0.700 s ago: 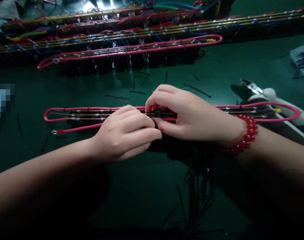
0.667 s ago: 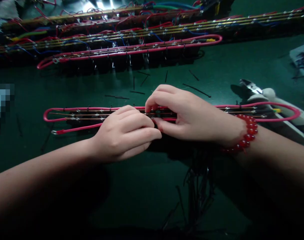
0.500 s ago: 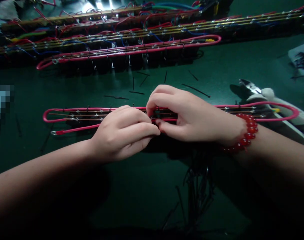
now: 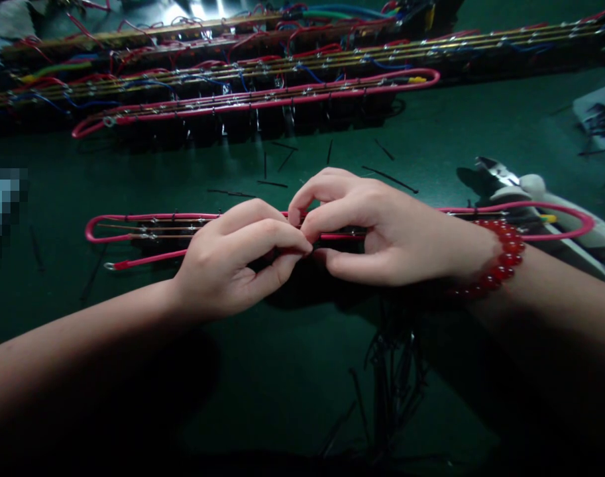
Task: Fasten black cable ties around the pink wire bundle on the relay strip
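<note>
A red cable (image 4: 148,259) with a ring terminal runs along a narrow strip assembly (image 4: 177,227) that carries thin copper-coloured rods. My left hand (image 4: 237,255) pinches the cable near the middle of the strip, thumb below and index finger above. Against its fingertips lies my right hand (image 4: 376,228), fingers curled and thumb close to the index finger. What sits between the right fingertips is hidden and too small to name. At the right end the cable bends in a loop (image 4: 588,222) beside a yellow piece (image 4: 547,218).
Side cutters (image 4: 505,175) with pale handles lie at the right, partly behind the cable loop. Black cable ties (image 4: 391,179) are scattered beyond my hands, and a bunch of them (image 4: 396,364) lies nearer me. A similar strip with red cable (image 4: 262,103) and wired bars stand at the back.
My right hand has shifted slightly right, and its index finger has come down to the left fingertips. The left hand has moved a little left, its thumb and index finger now showing a gap.
</note>
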### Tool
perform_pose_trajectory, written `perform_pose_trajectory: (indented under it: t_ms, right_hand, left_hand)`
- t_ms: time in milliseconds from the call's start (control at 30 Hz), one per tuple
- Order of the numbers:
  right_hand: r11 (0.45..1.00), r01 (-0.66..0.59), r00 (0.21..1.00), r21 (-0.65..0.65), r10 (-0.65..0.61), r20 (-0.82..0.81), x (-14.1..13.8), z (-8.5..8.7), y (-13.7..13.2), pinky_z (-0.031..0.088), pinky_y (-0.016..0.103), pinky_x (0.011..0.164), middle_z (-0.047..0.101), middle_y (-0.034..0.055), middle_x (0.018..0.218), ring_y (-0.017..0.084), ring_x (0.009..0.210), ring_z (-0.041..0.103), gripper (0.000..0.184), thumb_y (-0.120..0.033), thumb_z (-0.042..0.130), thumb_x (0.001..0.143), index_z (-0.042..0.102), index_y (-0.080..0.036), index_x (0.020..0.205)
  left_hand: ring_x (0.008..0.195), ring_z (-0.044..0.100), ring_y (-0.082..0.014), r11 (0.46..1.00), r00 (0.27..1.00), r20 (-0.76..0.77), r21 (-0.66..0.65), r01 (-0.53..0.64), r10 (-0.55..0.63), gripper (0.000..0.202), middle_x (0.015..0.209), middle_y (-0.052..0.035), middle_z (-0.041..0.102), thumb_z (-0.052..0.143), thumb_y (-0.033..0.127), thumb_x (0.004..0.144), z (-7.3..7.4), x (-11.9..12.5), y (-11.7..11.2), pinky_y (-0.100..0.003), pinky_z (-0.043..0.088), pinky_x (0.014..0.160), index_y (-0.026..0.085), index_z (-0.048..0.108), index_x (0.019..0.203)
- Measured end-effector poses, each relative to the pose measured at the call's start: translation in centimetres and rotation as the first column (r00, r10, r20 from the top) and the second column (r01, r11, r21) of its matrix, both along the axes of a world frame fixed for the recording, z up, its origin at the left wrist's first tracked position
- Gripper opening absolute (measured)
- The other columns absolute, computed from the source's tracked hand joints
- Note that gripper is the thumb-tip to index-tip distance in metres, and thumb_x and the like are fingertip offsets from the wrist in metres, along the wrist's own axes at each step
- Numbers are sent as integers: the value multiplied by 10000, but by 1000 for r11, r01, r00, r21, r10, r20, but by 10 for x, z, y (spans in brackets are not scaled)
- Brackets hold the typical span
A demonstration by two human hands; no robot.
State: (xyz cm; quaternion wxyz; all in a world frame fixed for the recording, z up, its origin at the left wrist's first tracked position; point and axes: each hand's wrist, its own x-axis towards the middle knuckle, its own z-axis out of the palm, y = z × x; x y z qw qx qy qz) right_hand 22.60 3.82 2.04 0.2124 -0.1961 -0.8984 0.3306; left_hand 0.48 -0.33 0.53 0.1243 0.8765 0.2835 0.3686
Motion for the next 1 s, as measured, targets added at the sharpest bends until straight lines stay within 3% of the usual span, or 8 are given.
perform_pose_trajectory:
  t_ms: [233, 367, 500, 600, 733, 1000]
  right_hand:
    - [995, 46, 997, -87, -51, -49, 1, -2, 4, 513, 300, 829, 690, 73, 1031, 162, 943, 636, 135, -157, 602, 903, 731, -131, 933]
    - [991, 52, 996, -125, -60, -67, 2, -1, 4, 511, 277, 836, 697, 74, 997, 158, 948, 638, 140, -185, 603, 929, 719, -120, 973]
    - [975, 96, 991, -200, -112, -74, 1, 2, 3, 500, 260, 785, 701, 31, 889, 137, 851, 637, 113, -215, 607, 933, 692, -144, 909]
    - [962, 153, 983, -224, -171, -62, 0, 5, 2, 483, 255, 729, 687, 4, 810, 119, 764, 615, 125, -216, 611, 932, 684, -149, 856]
    - [950, 203, 973, -238, -222, -57, -1, 5, 1, 469, 249, 712, 684, 11, 794, 111, 746, 603, 140, -226, 634, 922, 689, -128, 840]
    - [927, 183, 977, -327, -209, -46, 2, 6, 1, 465, 251, 653, 674, -14, 727, 112, 691, 601, 202, -320, 701, 892, 651, -169, 769]
  left_hand:
    - [728, 609, -81, 999, 993, 116, -44, 3, 2, 151, 851, 12, 659, 656, 123, 889, -11, -3, 1, -199, 509, 647, 170, 627, 1030]
    - [696, 611, -93, 996, 986, 157, -73, -42, 53, 217, 874, 5, 647, 628, 144, 899, -15, -4, 0, -226, 505, 613, 183, 587, 1109]
    - [841, 633, -173, 990, 992, 1, 67, -124, 124, 154, 926, -34, 678, 662, 173, 873, -13, -2, 2, -329, 529, 755, 181, 593, 1011]
    - [972, 649, -241, 973, 964, -161, 128, -192, 211, 190, 1038, -74, 700, 648, 224, 884, -10, 0, 2, -402, 532, 861, 167, 590, 1055]
    - [1094, 651, -262, 962, 921, -279, 75, -263, 274, 272, 1159, -102, 693, 587, 258, 928, -8, 2, -2, -405, 540, 940, 151, 569, 1178]
    - [1051, 662, -240, 962, 889, -376, 18, -274, 260, 247, 1141, -98, 695, 516, 286, 986, -2, 4, -3, -364, 543, 875, 167, 558, 1199]
